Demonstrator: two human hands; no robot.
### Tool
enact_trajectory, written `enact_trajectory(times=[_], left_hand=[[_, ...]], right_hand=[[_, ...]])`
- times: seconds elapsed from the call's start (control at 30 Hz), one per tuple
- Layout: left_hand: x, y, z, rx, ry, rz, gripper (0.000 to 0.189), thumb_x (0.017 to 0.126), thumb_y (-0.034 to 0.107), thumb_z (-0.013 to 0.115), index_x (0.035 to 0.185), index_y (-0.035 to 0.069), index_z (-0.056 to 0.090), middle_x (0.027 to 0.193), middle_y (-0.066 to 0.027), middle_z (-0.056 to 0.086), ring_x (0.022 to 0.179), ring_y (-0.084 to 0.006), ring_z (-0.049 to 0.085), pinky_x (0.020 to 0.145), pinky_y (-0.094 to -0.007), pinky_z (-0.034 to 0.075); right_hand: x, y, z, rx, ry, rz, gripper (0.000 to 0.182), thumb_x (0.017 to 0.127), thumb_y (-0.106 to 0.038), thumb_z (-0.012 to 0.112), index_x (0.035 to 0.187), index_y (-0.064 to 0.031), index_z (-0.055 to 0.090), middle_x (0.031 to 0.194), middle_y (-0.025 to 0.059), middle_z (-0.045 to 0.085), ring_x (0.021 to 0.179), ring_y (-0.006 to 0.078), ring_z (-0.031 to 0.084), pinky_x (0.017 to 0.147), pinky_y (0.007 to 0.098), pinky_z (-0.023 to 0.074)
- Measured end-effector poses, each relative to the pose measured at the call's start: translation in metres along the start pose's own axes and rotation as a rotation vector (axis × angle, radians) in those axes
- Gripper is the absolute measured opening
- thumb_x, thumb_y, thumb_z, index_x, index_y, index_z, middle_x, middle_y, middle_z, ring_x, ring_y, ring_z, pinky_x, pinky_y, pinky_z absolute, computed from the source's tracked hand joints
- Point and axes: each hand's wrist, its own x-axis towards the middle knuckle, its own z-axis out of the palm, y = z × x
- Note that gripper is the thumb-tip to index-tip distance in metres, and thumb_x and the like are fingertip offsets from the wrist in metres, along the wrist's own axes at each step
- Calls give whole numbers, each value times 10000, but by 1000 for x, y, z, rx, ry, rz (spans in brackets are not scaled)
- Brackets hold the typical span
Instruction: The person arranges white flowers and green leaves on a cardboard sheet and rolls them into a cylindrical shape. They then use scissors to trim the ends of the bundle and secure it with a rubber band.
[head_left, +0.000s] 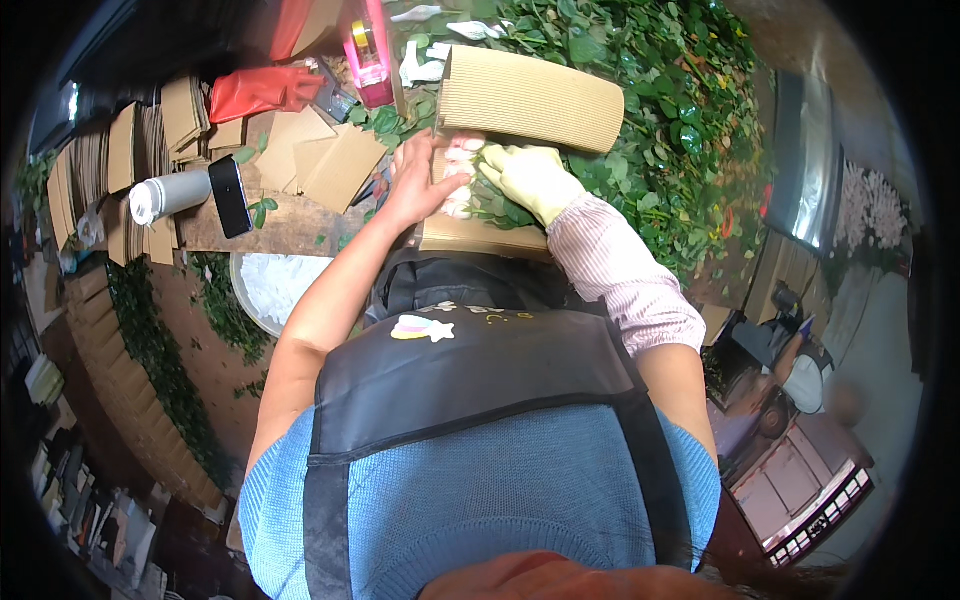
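Note:
Pale pink roses (459, 196) lie in a row on a corrugated cardboard sheet (480, 237) in front of me, their leaves pointing right. My bare left hand (417, 184) is at the left side of the blooms, thumb spread over them and fingers along the cardboard edge. On the other side, my right hand (532, 180), in a pale yellow glove, has its fingertips against the blooms and leaves. Whether it grips a stem is hidden. The sheet's far part, a curved corrugated flap (529, 97), stands raised just beyond both hands.
Cut leaves and stems (675, 135) cover the right of the table. Leftward are loose cardboard pieces (341, 165), a phone (231, 196), a grey-white bottle (171, 196), a red rubber glove (262, 91) and a pink tape dispenser (369, 64). A tub of white pieces (281, 285) stands below the table edge.

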Motion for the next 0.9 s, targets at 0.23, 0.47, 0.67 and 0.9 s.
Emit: enact_trajectory(times=[0.23,0.47,0.67,0.9], left_hand=[[24,4,1,-247,-188,-269,577,762,464,860,1228,152,722,1489,-250,442,1401,-399,365,1172,-467,292],[21,-17,17,-185,-53,-157,486,761,415,870,1116,100,765,1452,-237,511,1349,-386,439,1147,-465,339],[19,6,9,-122,-27,-184,436,742,370,887,1076,110,784,1462,-220,531,1345,-373,435,1150,-447,334],[24,9,0,-69,-130,-228,440,748,368,874,1100,119,788,1497,-226,502,1366,-386,408,1169,-451,302]], right_hand=[[6,-7,3,-141,-41,41,276,992,-352,518,1050,-110,636,888,144,738,808,331,728,730,478,568],[-29,-20,-43,345,173,153,310,983,-243,501,1203,-135,691,1126,172,714,1019,363,694,903,477,546],[-22,-11,-14,343,349,62,320,992,-190,487,1233,-128,687,1144,190,709,1013,381,693,873,471,559],[-1,-19,11,-100,318,42,248,973,-243,534,1080,-118,720,962,103,727,875,282,716,759,420,563]])
